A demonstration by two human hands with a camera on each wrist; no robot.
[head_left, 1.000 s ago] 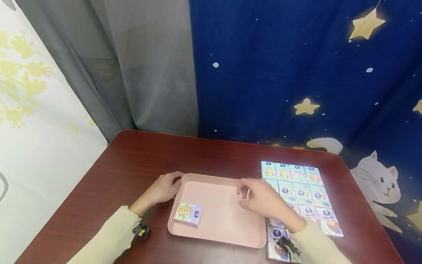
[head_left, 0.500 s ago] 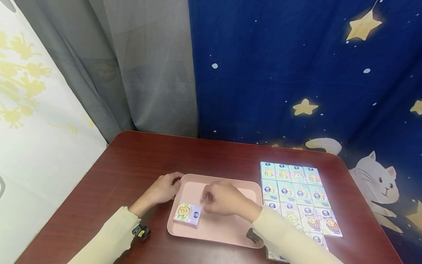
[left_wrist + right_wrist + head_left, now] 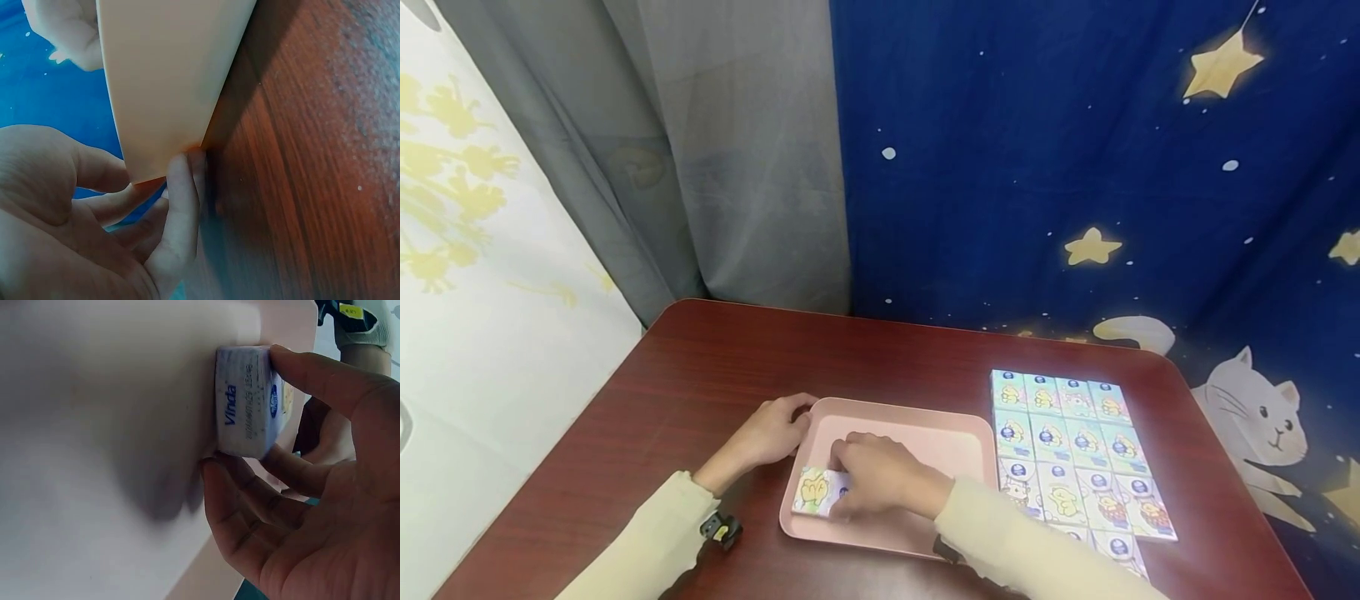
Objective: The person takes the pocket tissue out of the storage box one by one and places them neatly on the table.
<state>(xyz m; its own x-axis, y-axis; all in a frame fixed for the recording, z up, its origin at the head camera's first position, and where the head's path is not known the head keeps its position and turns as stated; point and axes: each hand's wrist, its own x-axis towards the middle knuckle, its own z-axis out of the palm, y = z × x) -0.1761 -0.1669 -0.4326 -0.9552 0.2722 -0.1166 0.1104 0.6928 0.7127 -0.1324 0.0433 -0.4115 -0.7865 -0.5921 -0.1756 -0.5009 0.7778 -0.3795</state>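
A shallow pink tray lies on the table. My left hand holds its far left corner; in the left wrist view the thumb is at the rim and a finger lies low against the tray's outer wall. Inside the tray, near the left wall, sits one small tissue pack with a yellow cartoon figure and a purple end. My right hand pinches that pack, thumb on one side and fingertips on the other. "Vinda" is printed on the side seen in the right wrist view.
Several more tissue packs lie in rows on the table, right of the tray; the right sleeve covers the nearest ones. Behind the table hang a grey curtain and a blue star-patterned one.
My right hand has moved left across the tray, from its right side down to the tissue pack, and now grips it. The pack has shifted slightly left. My left hand has stayed at the corner.
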